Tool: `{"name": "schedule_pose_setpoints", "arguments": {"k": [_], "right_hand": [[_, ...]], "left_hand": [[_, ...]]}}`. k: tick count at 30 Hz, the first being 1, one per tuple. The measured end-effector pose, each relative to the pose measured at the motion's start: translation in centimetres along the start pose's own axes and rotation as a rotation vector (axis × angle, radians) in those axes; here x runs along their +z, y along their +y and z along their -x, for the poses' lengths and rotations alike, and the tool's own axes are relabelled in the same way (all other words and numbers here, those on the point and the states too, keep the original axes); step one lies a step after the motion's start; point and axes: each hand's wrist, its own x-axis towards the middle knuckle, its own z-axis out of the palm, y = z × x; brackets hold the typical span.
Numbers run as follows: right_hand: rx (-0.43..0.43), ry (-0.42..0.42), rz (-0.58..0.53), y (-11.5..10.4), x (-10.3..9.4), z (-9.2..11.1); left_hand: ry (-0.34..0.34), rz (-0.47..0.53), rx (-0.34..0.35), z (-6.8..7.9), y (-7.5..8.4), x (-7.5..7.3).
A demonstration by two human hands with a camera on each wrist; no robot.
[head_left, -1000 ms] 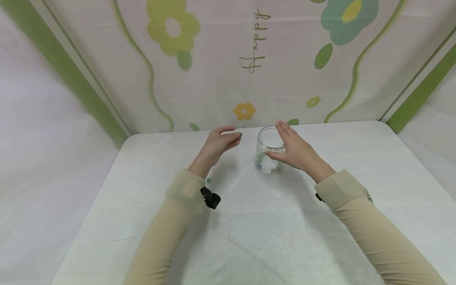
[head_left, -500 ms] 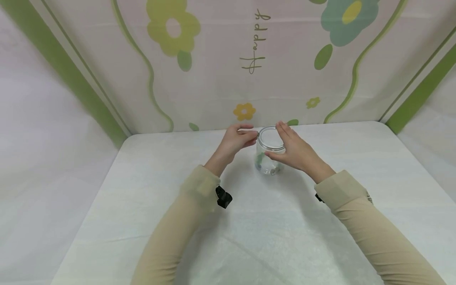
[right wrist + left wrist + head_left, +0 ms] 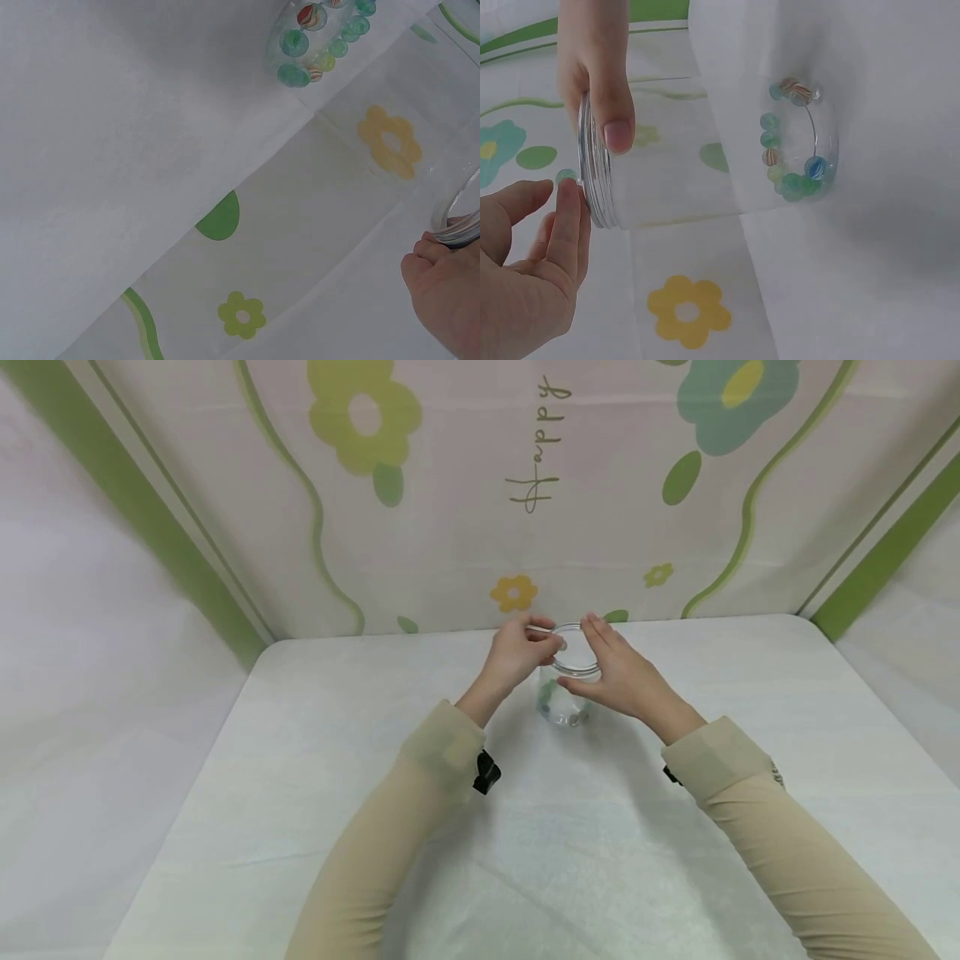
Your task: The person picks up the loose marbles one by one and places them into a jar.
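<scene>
A clear glass jar [image 3: 566,697] stands upright near the back of the table, its round mouth facing up. Several marbles [image 3: 799,184], mostly green and blue with some brown-swirled ones, lie in a ring on its bottom. My left hand [image 3: 517,652] is at the left side of the jar's mouth and pinches a pale green glass marble [image 3: 566,175] between thumb and fingers. My right hand [image 3: 618,672] holds the jar by its rim from the right, thumb on the near side and fingers toward the far side. Part of the rim is hidden behind the hands.
A white cloth covers the table [image 3: 555,860]. Directly behind the jar rises a flower-patterned backdrop [image 3: 450,543], with white cloth at both sides. A black wrist camera [image 3: 487,772] sits under the left sleeve.
My left hand has moved right with the marble, from beside the jar to its mouth. A green marble on the table is now out of sight near the left sleeve. The right hand stays put.
</scene>
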Motion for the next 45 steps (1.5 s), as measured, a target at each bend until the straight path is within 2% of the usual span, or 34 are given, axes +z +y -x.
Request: {"name": "schedule_pose_setpoints", "arguments": {"k": [7,15,19,26,34,41,45], "right_hand": [[0.000,0.008,-0.002,0.0,-0.2,0.0],[0.002,0.010,-0.003,0.0,-0.1,0.0],[-0.002,0.009,0.004,-0.1,-0.1,0.0],[-0.014,-0.005,0.016,-0.3,-0.1,0.0],[-0.017,0.001,0.017,-0.2,0.0,0.1],[-0.015,0.010,0.007,-0.1,0.0,0.1],[-0.014,0.013,-0.001,-0.1,0.1,0.1]], "left_hand": [[0.004,0.183,-0.036,0.1,-0.4,-0.6],[0.018,0.216,-0.135,0.4,-2.0,-2.4],[0.015,0.201,-0.193,0.7,-3.1,-4.0],[-0.031,0.151,-0.262,1.4,-5.3,-7.3],[-0.063,0.070,-0.295,2.8,-7.9,-10.2],[-0.071,0.017,-0.311,3.7,-10.0,-12.0],[-0.095,-0.055,-0.324,4.1,-11.3,-13.1]]}}
